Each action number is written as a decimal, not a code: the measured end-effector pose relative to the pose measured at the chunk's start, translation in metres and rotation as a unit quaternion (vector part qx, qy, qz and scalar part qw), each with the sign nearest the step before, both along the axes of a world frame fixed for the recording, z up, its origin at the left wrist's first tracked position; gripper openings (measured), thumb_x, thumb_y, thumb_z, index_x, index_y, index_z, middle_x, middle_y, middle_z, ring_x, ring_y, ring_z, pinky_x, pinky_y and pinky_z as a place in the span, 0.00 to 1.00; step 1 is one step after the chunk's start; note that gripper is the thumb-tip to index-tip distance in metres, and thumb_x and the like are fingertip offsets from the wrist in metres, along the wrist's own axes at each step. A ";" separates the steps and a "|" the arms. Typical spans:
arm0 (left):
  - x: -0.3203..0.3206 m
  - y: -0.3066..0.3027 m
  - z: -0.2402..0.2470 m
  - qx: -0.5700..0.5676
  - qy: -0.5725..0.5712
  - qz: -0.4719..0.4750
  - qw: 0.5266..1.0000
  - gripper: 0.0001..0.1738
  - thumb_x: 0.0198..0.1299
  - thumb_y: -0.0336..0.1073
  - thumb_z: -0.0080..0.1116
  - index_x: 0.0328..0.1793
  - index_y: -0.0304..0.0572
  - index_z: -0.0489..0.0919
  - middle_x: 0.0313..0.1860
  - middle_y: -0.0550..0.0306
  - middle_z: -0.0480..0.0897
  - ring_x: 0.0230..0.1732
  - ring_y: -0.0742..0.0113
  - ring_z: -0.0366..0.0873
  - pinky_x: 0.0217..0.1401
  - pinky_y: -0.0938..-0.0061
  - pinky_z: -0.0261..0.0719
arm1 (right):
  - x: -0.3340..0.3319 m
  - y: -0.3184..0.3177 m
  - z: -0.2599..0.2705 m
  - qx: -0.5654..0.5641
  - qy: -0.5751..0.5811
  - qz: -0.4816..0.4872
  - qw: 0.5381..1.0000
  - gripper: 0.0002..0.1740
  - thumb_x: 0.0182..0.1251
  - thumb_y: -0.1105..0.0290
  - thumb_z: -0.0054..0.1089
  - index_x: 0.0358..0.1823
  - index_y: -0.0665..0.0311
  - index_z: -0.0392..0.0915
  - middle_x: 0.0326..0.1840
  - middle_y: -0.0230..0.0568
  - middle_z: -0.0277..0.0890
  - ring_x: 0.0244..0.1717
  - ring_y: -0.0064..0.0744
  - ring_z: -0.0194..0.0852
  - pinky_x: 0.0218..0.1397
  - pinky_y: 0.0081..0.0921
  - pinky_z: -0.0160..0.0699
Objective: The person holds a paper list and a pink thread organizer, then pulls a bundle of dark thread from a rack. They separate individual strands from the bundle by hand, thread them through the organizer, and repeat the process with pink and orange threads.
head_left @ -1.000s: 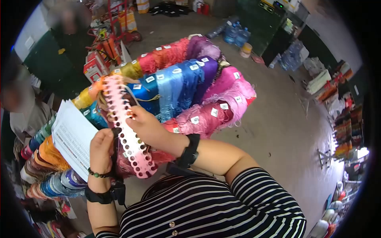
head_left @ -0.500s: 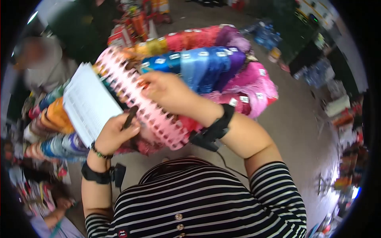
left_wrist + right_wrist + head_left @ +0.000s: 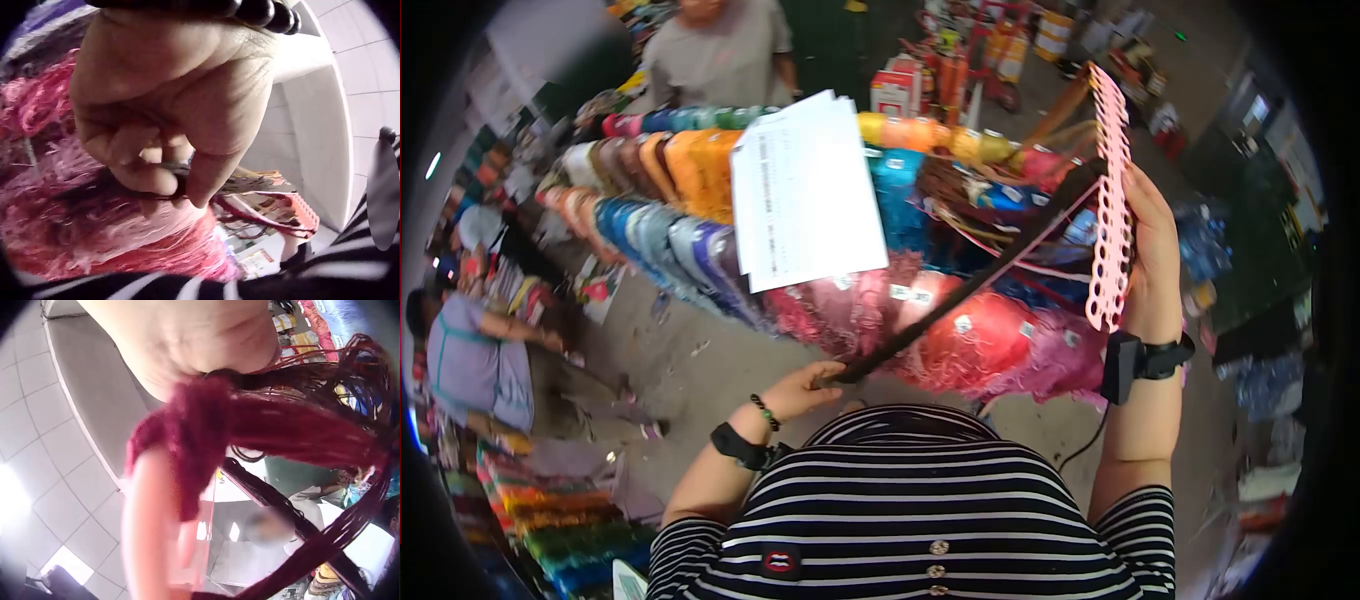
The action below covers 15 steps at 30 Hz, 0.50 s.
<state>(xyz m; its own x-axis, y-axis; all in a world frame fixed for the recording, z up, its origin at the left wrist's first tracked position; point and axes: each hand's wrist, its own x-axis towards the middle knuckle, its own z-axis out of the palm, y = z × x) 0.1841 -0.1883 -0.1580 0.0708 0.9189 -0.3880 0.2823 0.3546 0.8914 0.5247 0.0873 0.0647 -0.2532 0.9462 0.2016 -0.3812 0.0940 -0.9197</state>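
Note:
In the head view my left hand [image 3: 795,392] is low, near my body, pinching the end of a dark brown thread bundle [image 3: 960,295]. The bundle stretches taut up to the right, to a long pink strip [image 3: 1112,200] with holes along its edges. My right hand [image 3: 1155,235] holds this strip nearly upright from behind, its fingers mostly hidden. In the left wrist view, thumb and fingers of the left hand [image 3: 169,94] close on the dark strands. Dark red threads [image 3: 287,431] hang in loops by the right hand [image 3: 206,337] in the right wrist view.
A long rack of coloured, labelled thread skeins [image 3: 1000,345] lies in front of me, with a stack of printed sheets [image 3: 810,190] on it. One person [image 3: 715,55] stands behind the rack; another [image 3: 485,350] is at the left. Red-framed items [image 3: 950,60] stand farther back.
My left hand has drawn away from the pink strip, down and left, stretching the dark bundle out. The right hand has raised the strip to the right and upright. The head view has turned left.

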 end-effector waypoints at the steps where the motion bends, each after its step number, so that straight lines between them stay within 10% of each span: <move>1: 0.000 -0.007 0.004 -0.089 -0.017 0.048 0.995 0.32 0.64 0.42 0.59 0.73 0.45 0.63 0.65 0.54 0.72 0.46 0.71 0.78 0.42 0.76 0.78 | -0.008 0.000 -0.002 -0.008 -0.006 0.022 1.000 0.16 0.71 0.69 0.52 0.55 0.69 0.74 0.39 0.36 0.82 0.32 0.22 0.81 0.36 0.18 0.81; 4: -0.019 -0.022 -0.047 0.001 0.187 0.159 0.969 0.35 0.61 0.43 0.61 0.73 0.42 0.62 0.67 0.44 0.71 0.51 0.62 0.78 0.48 0.71 0.78 | -0.047 -0.004 -0.035 -0.004 -0.068 0.052 0.996 0.14 0.73 0.69 0.49 0.56 0.65 0.73 0.39 0.34 0.80 0.32 0.20 0.78 0.35 0.20 0.79; 11: -0.025 -0.025 -0.015 -0.006 0.070 0.247 0.967 0.35 0.62 0.42 0.59 0.74 0.45 0.61 0.66 0.46 0.72 0.47 0.63 0.80 0.40 0.72 0.79 | -0.118 0.026 -0.179 0.122 -0.315 -0.014 0.941 0.19 0.65 0.67 0.60 0.55 0.67 0.71 0.31 0.37 0.78 0.29 0.24 0.74 0.35 0.25 0.74; 15: -0.020 -0.030 -0.007 -0.019 0.014 0.270 0.962 0.32 0.64 0.38 0.56 0.74 0.47 0.62 0.65 0.52 0.73 0.45 0.69 0.80 0.39 0.76 0.78 | -0.109 0.006 -0.163 0.026 -0.314 0.051 0.948 0.23 0.65 0.64 0.61 0.56 0.71 0.71 0.32 0.39 0.80 0.33 0.25 0.77 0.38 0.24 0.74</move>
<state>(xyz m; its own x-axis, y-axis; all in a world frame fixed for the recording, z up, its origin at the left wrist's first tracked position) 0.1637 -0.2187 -0.1647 -0.4247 0.8039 -0.4163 0.0711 0.4881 0.8699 0.4152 0.0933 -0.0983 -0.4282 0.9033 0.0255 0.2311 0.1368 -0.9633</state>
